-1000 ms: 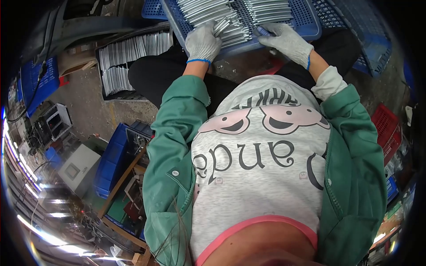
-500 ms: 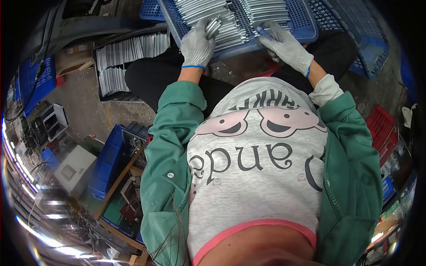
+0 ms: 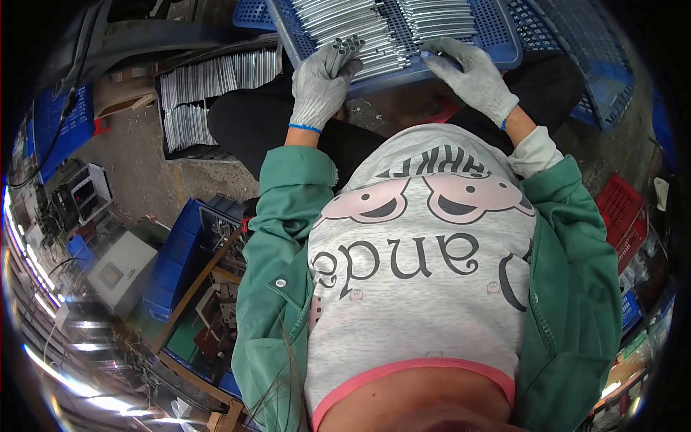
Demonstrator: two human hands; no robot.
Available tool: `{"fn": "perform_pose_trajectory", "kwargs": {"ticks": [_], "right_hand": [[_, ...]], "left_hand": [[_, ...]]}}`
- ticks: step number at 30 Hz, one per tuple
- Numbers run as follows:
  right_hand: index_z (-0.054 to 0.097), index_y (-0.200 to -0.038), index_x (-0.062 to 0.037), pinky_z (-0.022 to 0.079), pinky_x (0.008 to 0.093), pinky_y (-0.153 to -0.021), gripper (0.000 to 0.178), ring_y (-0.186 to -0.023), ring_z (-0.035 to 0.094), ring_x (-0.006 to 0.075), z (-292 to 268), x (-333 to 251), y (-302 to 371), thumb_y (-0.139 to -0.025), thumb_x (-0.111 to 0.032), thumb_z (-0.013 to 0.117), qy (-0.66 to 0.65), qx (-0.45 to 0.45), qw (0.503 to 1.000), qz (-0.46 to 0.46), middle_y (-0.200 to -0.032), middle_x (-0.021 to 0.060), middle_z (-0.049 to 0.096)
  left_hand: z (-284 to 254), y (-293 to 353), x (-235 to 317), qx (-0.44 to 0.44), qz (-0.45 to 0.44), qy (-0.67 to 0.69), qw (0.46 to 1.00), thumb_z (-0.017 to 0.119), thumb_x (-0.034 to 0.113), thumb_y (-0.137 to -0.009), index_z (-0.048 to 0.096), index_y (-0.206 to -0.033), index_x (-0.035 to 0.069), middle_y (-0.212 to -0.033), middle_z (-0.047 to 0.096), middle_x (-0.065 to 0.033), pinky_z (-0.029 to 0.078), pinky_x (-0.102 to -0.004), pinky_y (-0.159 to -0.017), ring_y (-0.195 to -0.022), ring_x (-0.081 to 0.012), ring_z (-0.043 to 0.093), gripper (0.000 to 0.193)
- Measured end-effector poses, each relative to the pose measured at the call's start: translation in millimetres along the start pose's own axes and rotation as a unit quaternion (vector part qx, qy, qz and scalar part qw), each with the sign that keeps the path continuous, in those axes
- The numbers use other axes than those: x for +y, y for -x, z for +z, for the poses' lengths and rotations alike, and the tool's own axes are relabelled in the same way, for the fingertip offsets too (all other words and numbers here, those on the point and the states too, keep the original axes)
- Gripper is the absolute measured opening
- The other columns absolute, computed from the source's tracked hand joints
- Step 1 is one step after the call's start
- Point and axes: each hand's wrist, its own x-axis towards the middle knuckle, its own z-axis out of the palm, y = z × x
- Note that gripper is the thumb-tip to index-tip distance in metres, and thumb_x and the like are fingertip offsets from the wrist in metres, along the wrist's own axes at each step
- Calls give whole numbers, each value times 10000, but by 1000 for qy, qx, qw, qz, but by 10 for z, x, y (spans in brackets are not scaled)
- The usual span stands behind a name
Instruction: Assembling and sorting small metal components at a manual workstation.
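Observation:
My left hand (image 3: 317, 85), in a pale knitted glove, is closed round a bundle of thin metal tubes (image 3: 348, 46), whose open round ends face up. It is over the near left part of a blue perforated crate (image 3: 507, 54). Inside the crate, silvery metal tubes (image 3: 345, 21) lie in two rows. My right hand (image 3: 471, 78), gloved alike, is at the crate's near right edge with its fingers bent together. A small blue object (image 3: 426, 54) shows at its fingertips; most of it is hidden, so its kind is unclear.
A dark crate (image 3: 216, 155) packed with more metal tubes stands on the floor to the left of my leg. Another blue crate (image 3: 590, 72) is at the far right. Red baskets (image 3: 615, 212) stand at my right side, and a blue bin (image 3: 173, 266) at my left.
My left hand has turned the tube bundle, so its ends now point up. My right hand's fingers have shifted, and less of the blue object shows.

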Motion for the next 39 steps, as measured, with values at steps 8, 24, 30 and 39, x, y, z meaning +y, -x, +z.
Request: {"fn": "perform_pose_trajectory", "kwargs": {"ticks": [8,24,30,39], "right_hand": [[757,-1067,-56,526,299,-641,312,-670,691,214,-76,-172,25,-914,-314,670,156,-41,987,-6,-920,88,772],[775,-1045,-173,571,359,-668,329,-691,701,263,29,-199,-15,-933,-405,570,294,-93,951,-33,-883,62,758],[777,-1048,-148,558,355,-663,317,-688,697,265,-67,-455,-134,-923,-371,589,273,-144,951,15,-877,66,760],[773,-1069,-124,547,357,-658,318,-678,693,269,-36,-354,-118,-907,-354,626,277,-174,945,22,-888,80,763]], "left_hand": [[53,61,-25,-22,48,-5,999,786,97,-762,708,-855,90,-696,675,-19,468,-310,-560,-564,-170,585,122],[173,104,-105,-3,147,-35,989,808,85,-734,707,-854,75,-758,668,-27,479,-324,-637,-621,-196,580,157],[240,83,-247,34,169,-83,982,840,140,-646,725,-914,93,-816,701,-42,495,-363,-793,-715,-261,633,295],[330,70,-284,34,178,-61,982,791,80,-646,701,-832,86,-769,667,-41,487,-352,-796,-697,-259,605,207]]}}
